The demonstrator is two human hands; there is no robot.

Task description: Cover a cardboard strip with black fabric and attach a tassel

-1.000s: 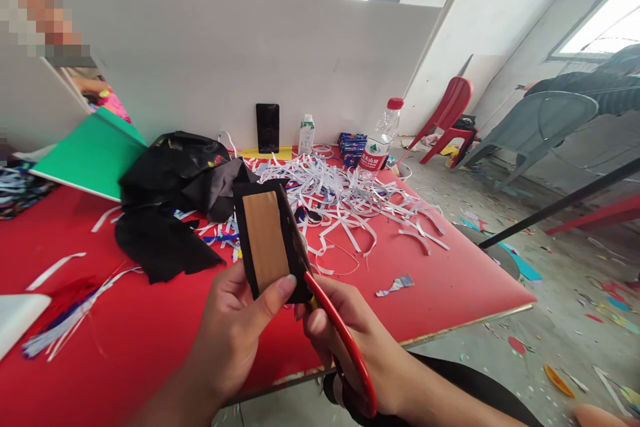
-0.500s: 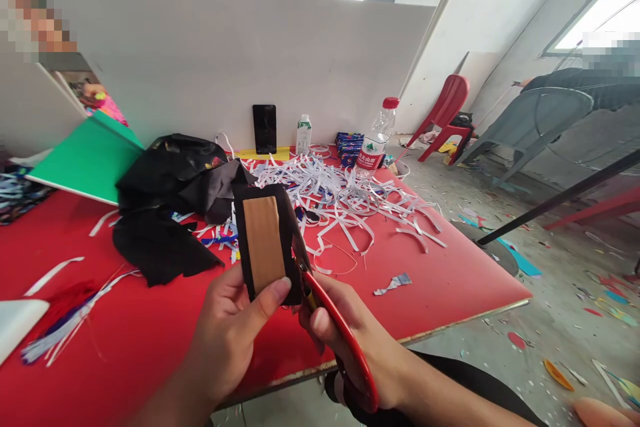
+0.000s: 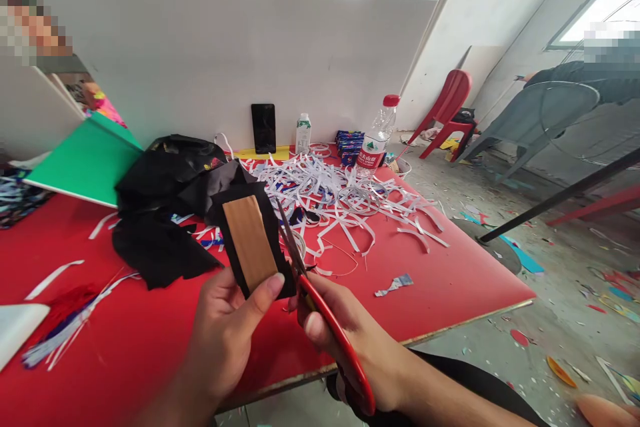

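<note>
My left hand [image 3: 233, 327] pinches the lower end of a piece of black fabric [image 3: 274, 225] with a brown cardboard strip [image 3: 250, 240] lying on it, thumb on top. The fabric shows as a dark margin around the strip. My right hand [image 3: 345, 320] is closed on red-handled scissors [image 3: 336, 330]. Their blades point up and away, just right of the fabric's right edge, and look slightly parted. More black cloth [image 3: 160, 240] lies bunched on the red table [image 3: 125, 347] behind my left hand.
White paper strips [image 3: 325, 180] lie heaped mid-table. Behind them are a phone [image 3: 263, 129], a small white bottle [image 3: 303, 133] and a red-capped water bottle [image 3: 377, 137]. A green board [image 3: 85, 160] leans at left. A white partition [image 3: 225, 60] bounds the back. A person sits far right.
The fabric and cardboard have tilted and shifted left, away from the scissors. The blades, which were against the fabric's right edge, now stand apart from it.
</note>
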